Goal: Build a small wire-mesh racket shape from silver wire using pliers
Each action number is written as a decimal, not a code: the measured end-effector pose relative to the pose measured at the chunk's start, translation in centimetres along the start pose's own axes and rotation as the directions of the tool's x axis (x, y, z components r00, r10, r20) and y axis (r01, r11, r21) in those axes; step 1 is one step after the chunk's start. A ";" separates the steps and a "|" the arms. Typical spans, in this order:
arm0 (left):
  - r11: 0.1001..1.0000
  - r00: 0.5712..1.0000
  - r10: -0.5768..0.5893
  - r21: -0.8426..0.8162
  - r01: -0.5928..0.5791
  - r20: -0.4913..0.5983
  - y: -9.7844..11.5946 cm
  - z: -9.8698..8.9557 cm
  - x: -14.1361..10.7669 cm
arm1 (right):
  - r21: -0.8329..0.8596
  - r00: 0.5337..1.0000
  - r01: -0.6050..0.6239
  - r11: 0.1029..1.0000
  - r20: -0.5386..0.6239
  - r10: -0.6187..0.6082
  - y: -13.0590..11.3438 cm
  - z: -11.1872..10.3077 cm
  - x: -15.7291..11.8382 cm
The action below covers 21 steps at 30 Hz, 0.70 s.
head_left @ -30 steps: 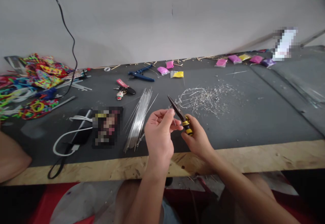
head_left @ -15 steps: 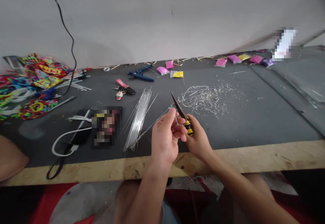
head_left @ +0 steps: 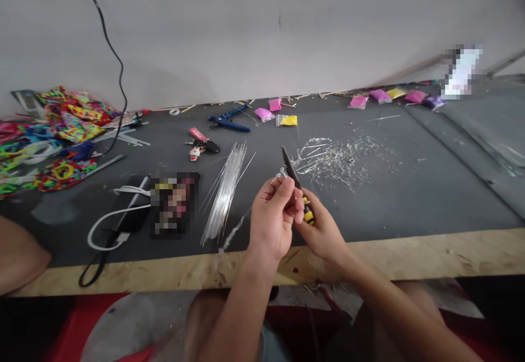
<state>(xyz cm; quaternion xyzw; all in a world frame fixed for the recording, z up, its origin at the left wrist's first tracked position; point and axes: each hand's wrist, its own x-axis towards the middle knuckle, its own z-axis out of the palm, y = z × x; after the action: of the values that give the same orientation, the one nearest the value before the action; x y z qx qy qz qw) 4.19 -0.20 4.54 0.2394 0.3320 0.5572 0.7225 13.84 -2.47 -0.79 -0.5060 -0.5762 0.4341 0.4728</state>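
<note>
Two hands with pliers and wire, to the right of the wire bundle

The wire bundle [head_left: 227, 195] lies on the dark worktop [head_left: 410, 203]. Just to its right, the left hand [head_left: 270, 222] pinches the worked wire [head_left: 282, 171] between thumb and fingers, probably to keep it steady near the tool. Farther right of the bundle, the right hand [head_left: 322, 222] is closed around the handles of the pointed pliers [head_left: 292, 171]; whether their tips bite the wire, I cannot tell. The bundle lies beside the left hand, perhaps for easy reach.

In front of the bundle, toward the person, runs the wooden edge [head_left: 172, 275], and a blurred wire strand [head_left: 233, 233] hangs near it, so it could catch there. Behind the bundle is the blue tool [head_left: 229, 121]. Well to its right, beyond the scrap pile [head_left: 348, 159], the arms seem to have more room.
</note>
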 end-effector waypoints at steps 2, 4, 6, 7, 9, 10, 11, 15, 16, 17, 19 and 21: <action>0.997 0.999 0.037 0.061 -0.038 0.010 0.0 -0.3 0.2 | 0.025 0.999 -0.011 1.000 0.030 0.010 -0.3 -0.2 -0.1; 0.988 0.997 0.074 0.131 -0.077 0.023 0.0 -0.6 0.3 | 0.051 0.998 -0.032 0.998 0.063 0.029 -0.5 -0.3 -0.1; 0.975 0.994 0.105 0.195 -0.109 0.029 0.1 -1.0 0.3 | 0.082 0.994 -0.055 0.995 0.101 0.047 -0.8 -0.5 -0.2; 0.966 0.992 0.121 0.228 -0.124 0.026 0.1 -1.3 0.3 | 0.098 0.991 -0.072 0.993 0.122 0.060 -0.8 -0.6 -0.3; 0.942 0.988 0.157 0.299 -0.154 0.014 0.2 -1.8 0.2 | 0.129 0.982 -0.107 0.986 0.169 0.085 -1.0 -0.9 -0.5; 0.927 0.984 0.175 0.334 -0.169 0.012 0.3 -2.0 0.1 | 0.142 0.976 -0.124 0.982 0.197 0.095 -1.0 -1.1 -0.5; 0.911 0.981 0.193 0.368 -0.185 0.016 0.3 -2.3 0.0 | 0.155 0.969 -0.139 0.978 0.227 0.102 -1.0 -1.3 -0.6; 0.851 0.976 0.202 0.479 -0.215 0.080 0.9 -3.2 -0.4 | 0.194 0.930 -0.182 0.964 0.351 0.105 -0.8 -2.2 -0.8; 0.836 0.979 0.179 0.509 -0.206 0.101 1.2 -3.4 -0.5 | 0.195 0.918 -0.191 0.962 0.383 0.105 -0.7 -2.5 -0.8; 0.816 0.981 0.149 0.545 -0.193 0.123 1.6 -3.6 -0.6 | 0.194 0.906 -0.198 0.961 0.410 0.104 -0.7 -2.8 -0.8; 0.760 0.982 0.082 0.627 -0.172 0.170 2.4 -3.9 -0.8 | 0.187 0.878 -0.207 0.960 0.468 0.098 -0.5 -3.4 -0.8; 0.691 0.976 0.016 0.703 -0.169 0.219 3.3 -4.2 -1.0 | 0.164 0.855 -0.199 0.966 0.511 0.089 -0.5 -4.0 -0.8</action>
<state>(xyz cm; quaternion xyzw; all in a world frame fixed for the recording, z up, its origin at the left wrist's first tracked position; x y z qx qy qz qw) -1.26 -0.38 4.33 0.5721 0.4376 0.3931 0.5715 17.73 -3.26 0.28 -0.3654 -0.5895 0.6431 0.3247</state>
